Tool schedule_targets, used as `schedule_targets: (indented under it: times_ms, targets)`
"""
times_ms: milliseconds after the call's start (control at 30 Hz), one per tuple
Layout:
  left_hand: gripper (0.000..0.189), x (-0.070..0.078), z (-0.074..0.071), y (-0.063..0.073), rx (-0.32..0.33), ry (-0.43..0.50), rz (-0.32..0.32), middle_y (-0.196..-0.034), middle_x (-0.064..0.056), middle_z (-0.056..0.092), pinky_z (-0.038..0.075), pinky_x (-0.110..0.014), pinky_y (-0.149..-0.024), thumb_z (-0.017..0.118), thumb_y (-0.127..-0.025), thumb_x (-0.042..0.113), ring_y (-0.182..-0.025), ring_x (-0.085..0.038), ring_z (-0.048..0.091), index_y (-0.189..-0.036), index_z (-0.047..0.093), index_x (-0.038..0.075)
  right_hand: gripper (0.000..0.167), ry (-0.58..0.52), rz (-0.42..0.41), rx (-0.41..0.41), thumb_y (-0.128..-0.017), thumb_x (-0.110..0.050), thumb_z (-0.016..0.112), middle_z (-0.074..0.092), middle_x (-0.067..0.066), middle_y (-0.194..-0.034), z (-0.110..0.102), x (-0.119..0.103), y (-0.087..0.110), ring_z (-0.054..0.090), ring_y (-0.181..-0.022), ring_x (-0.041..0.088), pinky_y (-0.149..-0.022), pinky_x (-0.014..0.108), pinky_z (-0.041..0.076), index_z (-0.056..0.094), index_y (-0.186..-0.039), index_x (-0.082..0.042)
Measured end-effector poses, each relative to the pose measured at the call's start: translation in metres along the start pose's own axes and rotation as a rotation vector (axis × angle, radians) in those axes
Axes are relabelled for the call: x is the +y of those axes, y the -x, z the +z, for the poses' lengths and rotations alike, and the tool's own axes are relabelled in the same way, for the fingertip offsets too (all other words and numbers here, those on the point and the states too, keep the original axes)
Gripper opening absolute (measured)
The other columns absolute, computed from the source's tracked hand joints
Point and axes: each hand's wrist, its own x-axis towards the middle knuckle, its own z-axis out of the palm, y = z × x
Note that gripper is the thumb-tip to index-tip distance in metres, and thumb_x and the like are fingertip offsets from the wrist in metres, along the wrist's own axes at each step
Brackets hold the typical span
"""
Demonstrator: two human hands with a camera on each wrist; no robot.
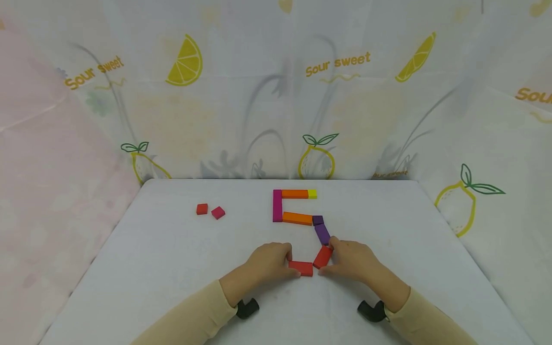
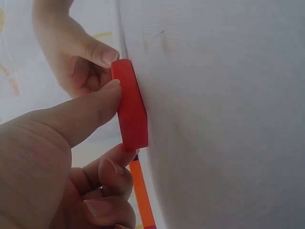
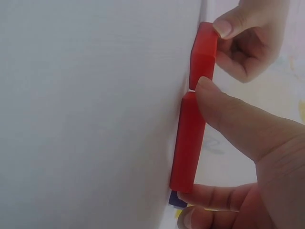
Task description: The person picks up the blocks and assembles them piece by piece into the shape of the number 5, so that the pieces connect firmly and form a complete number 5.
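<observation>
My left hand point(image 1: 269, 262) pinches a flat red block point(image 1: 301, 269) between thumb and finger at its left part; the left wrist view shows the thumb on that red block point(image 2: 132, 114). Opposite it, my right hand point(image 1: 354, 260) grips a second, slanted red block point(image 1: 323, 257) by its two ends, thumb at the near end. In the right wrist view this block point(image 3: 187, 148) lies almost end to end with the left one point(image 3: 202, 55). A purple block point(image 1: 322, 234) lies just beyond my right fingertips, below a small dark purple cube point(image 1: 317, 220).
Farther back, a magenta block point(image 1: 277, 206) joins two orange blocks point(image 1: 295, 194) point(image 1: 297, 218), with a yellow cube point(image 1: 312, 194) at the upper end. To the left lie a loose red cube point(image 1: 202, 209) and a pinkish-red cube point(image 1: 218, 212). A printed curtain point(image 1: 241, 120) hangs behind the white table point(image 1: 142, 268).
</observation>
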Motion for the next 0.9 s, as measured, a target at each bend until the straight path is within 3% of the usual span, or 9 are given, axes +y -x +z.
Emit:
schedule_targets:
  times_ms: [900]
  targets:
    - [0.032, -0.0007, 0.0006, -0.0012, 0.000, 0.006, -0.047, -0.065, 0.006, 0.052, 0.041, -0.027, -0.057, 0.081, -0.080, 0.044, -0.062, -0.011, 0.050, -0.086, 0.059, 0.021, 0.059, 0.008, 0.016, 0.011, -0.071, -0.055, 0.085, 0.050, -0.001, -0.069, -0.0047, -0.0093, 0.0037, 0.048, -0.062, 0.015, -0.056, 0.030, 0.038, 0.054, -0.096, -0.011]
